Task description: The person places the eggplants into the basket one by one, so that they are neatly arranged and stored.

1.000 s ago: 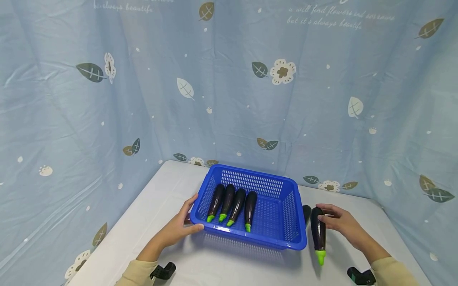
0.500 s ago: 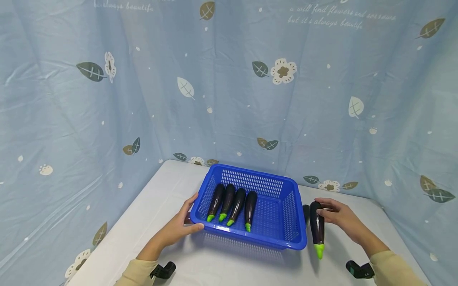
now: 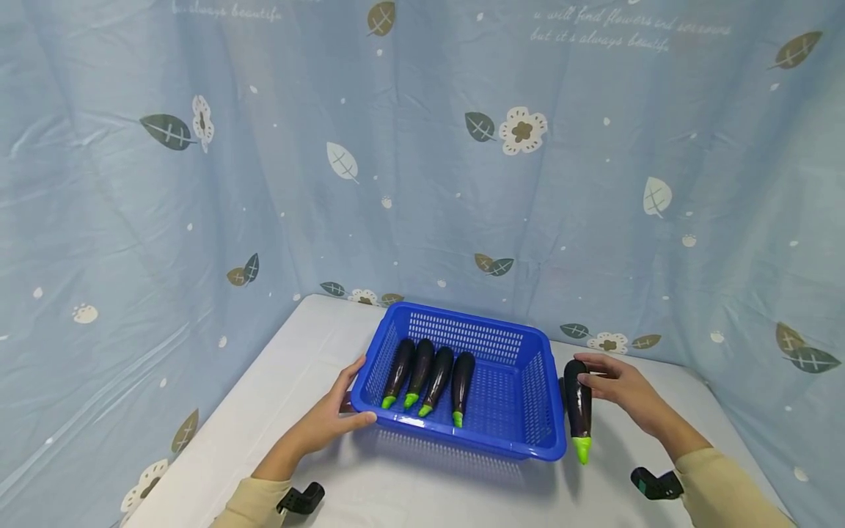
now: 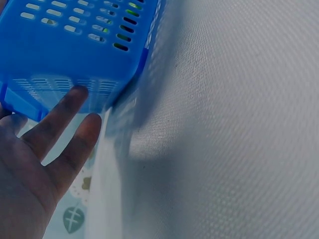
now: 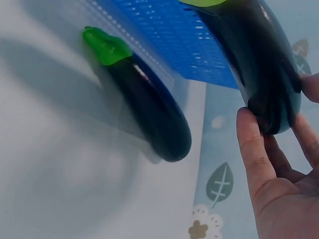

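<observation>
In the head view, a blue plastic basket stands on the white table with several dark eggplants lying side by side in its left half. My left hand holds the basket's near left corner, thumb at the front rim; the left wrist view shows two fingers stretched along the wall. Right of the basket, my right hand pinches the blunt end of an eggplant above the table, bright green stem toward me. Another eggplant lies on the table below it, mostly hidden in the head view.
The white table ends at a blue patterned curtain behind and at the sides. The basket's right wall stands close to the held eggplant. A small black device is strapped at each wrist.
My right hand has shifted slightly up and left with the eggplant, bringing it nearer the basket's right wall. The left hand and basket stay where they were.
</observation>
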The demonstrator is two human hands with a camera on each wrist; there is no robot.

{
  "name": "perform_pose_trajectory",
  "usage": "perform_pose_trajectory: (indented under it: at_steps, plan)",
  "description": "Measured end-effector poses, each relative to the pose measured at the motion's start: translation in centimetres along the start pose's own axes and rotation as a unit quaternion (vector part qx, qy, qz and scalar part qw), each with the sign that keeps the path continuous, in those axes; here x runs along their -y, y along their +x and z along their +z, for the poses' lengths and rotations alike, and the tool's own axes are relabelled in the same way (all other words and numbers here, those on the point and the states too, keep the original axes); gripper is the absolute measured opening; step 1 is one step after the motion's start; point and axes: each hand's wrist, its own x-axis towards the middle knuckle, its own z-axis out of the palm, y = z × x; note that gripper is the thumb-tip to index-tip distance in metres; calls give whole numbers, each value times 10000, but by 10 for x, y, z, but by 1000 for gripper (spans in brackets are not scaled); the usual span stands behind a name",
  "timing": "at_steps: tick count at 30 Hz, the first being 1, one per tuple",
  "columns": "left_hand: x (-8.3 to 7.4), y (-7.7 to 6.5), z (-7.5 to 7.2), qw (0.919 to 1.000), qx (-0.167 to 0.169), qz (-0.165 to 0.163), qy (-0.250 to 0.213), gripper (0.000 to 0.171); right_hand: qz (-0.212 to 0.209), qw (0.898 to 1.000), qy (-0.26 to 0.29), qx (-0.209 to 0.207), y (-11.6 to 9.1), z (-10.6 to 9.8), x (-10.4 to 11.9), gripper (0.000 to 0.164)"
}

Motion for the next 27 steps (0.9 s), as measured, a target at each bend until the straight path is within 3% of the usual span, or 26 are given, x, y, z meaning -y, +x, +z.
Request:
perform_pose_trajectory:
  at_steps: [13, 27]
  plan:
    - [0, 0, -1, 10000, -17, 89, -33, 98, -100, 9999, 88, 37, 17, 4, 17, 67]
    - [-1, -1, -1, 9999, 7, 46, -101, 98, -153, 9987, 469, -85, 39, 29, 31, 67]
